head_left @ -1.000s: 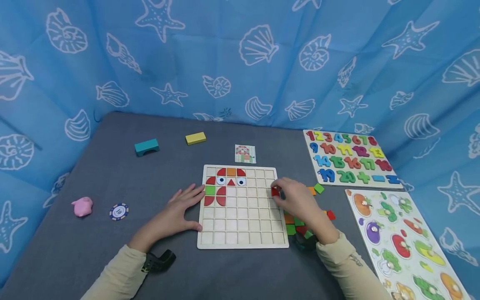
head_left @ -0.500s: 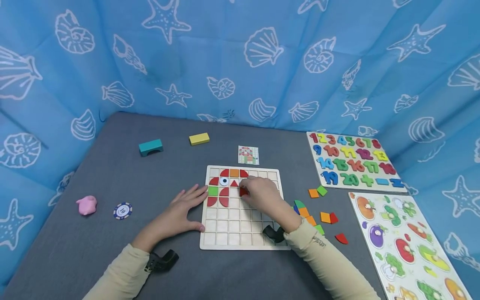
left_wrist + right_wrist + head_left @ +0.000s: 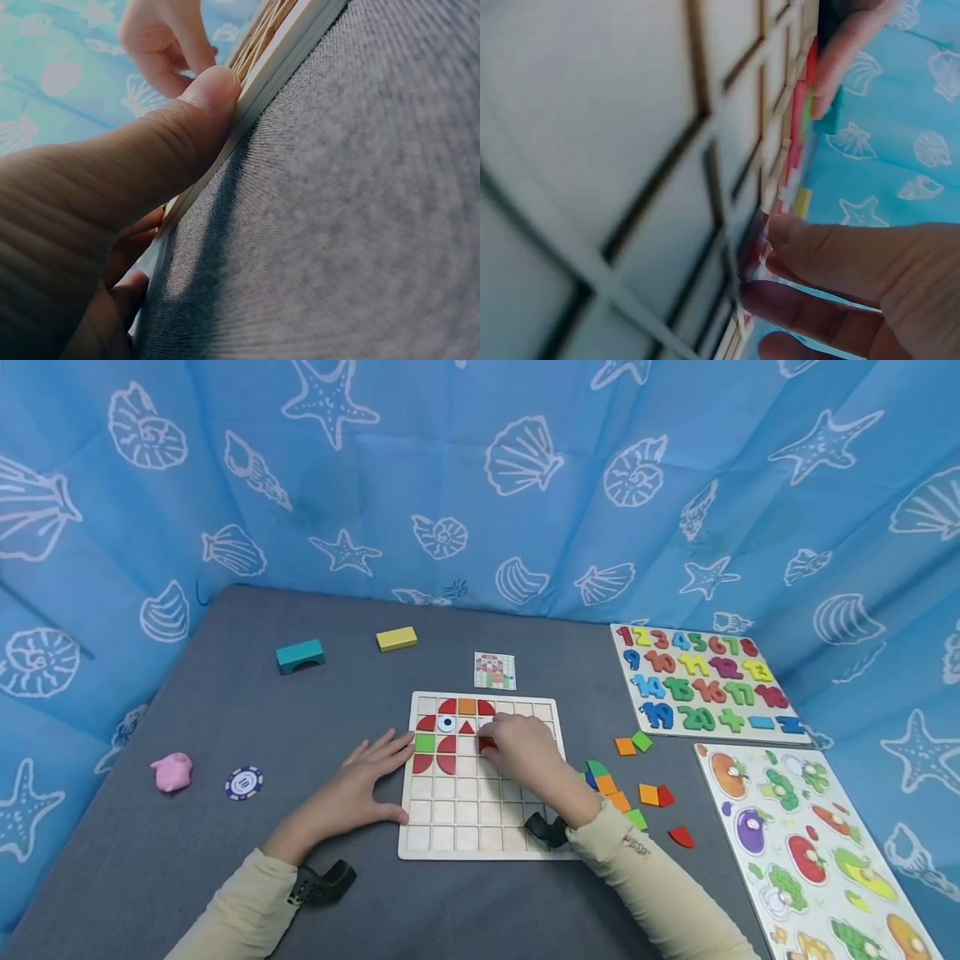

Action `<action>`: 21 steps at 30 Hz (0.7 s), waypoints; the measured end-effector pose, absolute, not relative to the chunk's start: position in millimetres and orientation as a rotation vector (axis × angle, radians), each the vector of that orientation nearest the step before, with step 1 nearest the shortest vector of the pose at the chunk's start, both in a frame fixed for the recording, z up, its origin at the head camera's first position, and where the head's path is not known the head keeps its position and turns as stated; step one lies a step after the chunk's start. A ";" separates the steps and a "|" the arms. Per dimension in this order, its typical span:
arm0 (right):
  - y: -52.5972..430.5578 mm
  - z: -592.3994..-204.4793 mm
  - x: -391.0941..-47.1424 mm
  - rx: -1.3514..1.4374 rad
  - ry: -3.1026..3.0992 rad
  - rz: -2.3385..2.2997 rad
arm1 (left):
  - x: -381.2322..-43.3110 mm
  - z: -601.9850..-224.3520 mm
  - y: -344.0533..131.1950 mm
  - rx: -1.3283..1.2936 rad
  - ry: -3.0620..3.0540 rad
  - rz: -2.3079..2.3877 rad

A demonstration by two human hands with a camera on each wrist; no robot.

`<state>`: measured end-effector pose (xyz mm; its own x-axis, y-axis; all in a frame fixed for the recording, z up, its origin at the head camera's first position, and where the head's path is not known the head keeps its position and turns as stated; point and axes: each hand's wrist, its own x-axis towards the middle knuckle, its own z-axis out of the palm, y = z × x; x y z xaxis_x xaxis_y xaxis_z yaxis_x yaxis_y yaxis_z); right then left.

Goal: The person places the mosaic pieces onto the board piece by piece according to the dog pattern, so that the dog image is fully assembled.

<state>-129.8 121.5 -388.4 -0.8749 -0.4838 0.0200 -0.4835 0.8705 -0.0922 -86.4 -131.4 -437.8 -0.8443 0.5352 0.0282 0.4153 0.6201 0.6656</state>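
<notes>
A light wooden grid board [image 3: 487, 839] lies flat, with red quarter-round tiles, a green square [image 3: 424, 743], an orange square and an eye tile [image 3: 446, 723] in its upper left cells. My left hand [image 3: 367, 785] rests along the board's left edge, fingers stretched out; in the left wrist view the thumb [image 3: 202, 105] touches the rim. Over the upper middle of the grid, my right hand [image 3: 528, 756] pinches a red tile [image 3: 487, 743] between thumb and fingers, low against a cell. The right wrist view shows this tile dark red, and its exact shape is mostly hidden.
Loose coloured tiles [image 3: 606, 783] lie right of the board. A picture card [image 3: 494, 671] sits behind it. Number [image 3: 705, 681] and vegetable puzzle boards [image 3: 810, 852] stand farther right. A teal block [image 3: 300, 656], yellow block [image 3: 397, 639], pink pig-like figure [image 3: 172, 772] and chip [image 3: 244, 783] lie left.
My right hand has moved left from the board's right edge to its upper middle, carrying the red tile, and has stayed there this last half second. The left hand keeps its place.
</notes>
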 end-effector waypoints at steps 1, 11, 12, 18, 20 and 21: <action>124.9 -386.6 -128.4 -0.769 3.034 -0.152 | -86.4 -437.8 -131.1 0.794 2.668 1.029; 227.4 -360.9 -97.3 -0.405 3.071 -0.306 | -86.4 -438.9 -131.8 0.800 2.677 1.002; 241.1 -359.3 -92.8 -0.346 3.069 -0.309 | -86.5 -439.0 -131.8 0.801 2.676 1.004; 307.8 -362.2 -69.3 -0.048 3.004 -0.295 | -87.0 -442.1 -131.8 0.807 2.674 1.006; 320.3 -368.1 -64.7 -0.016 2.971 -0.263 | -87.1 -442.9 -131.8 0.806 2.678 1.008; 324.6 -371.3 -63.3 -0.010 2.953 -0.257 | -87.2 -443.2 -131.7 0.803 2.680 1.006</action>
